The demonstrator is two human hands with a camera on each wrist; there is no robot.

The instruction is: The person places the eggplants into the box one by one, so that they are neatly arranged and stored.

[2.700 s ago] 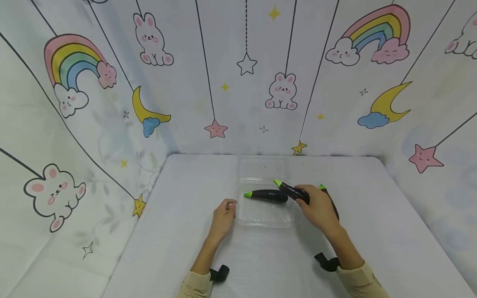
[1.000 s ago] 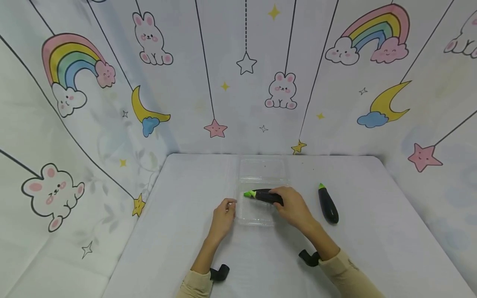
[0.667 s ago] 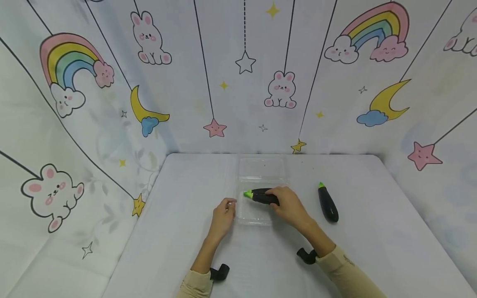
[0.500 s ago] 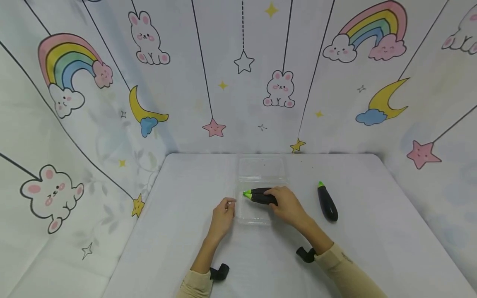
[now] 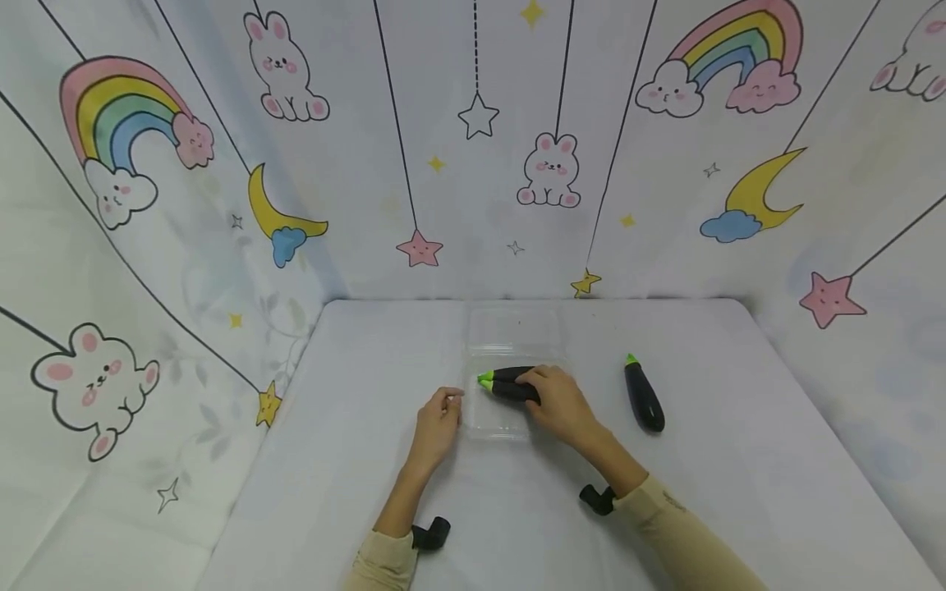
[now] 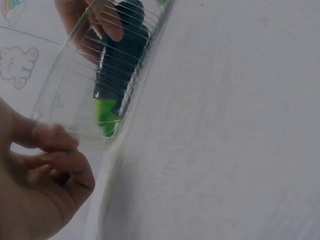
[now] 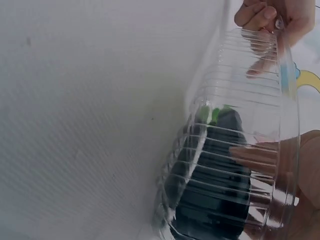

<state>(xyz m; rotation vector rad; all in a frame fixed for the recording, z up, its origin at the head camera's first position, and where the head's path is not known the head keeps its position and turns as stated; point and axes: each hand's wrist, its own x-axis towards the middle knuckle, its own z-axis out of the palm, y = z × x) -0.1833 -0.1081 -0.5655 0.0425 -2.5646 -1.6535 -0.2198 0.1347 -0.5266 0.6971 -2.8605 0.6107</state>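
Note:
An open clear plastic clamshell box [image 5: 497, 425] lies on the white table, its lid folded back. My left hand [image 5: 434, 427] pinches the box's left rim between thumb and fingers, as the left wrist view shows at the rim corner [image 6: 55, 127]. Inside the box my right hand [image 5: 563, 404] grips the thick end of a dark eggplant [image 5: 512, 391] with a bright green tip pointing left. Right behind it, side by side, lies a second eggplant [image 5: 510, 374], its thick end hidden by the hand. Through the ribbed wall, the right wrist view shows both dark bodies low in the box.
A third eggplant [image 5: 645, 398] lies on the table to the right of the box, green tip toward the back. Behind the table [image 5: 355, 369] hangs a white cloth printed with rabbits, rainbows and stars. A black wrist camera [image 5: 432, 533] sits on each forearm.
My right hand has carried its eggplant left and down into the box, bringing it alongside the other one. My left hand stays at the rim. The head view has shifted slightly.

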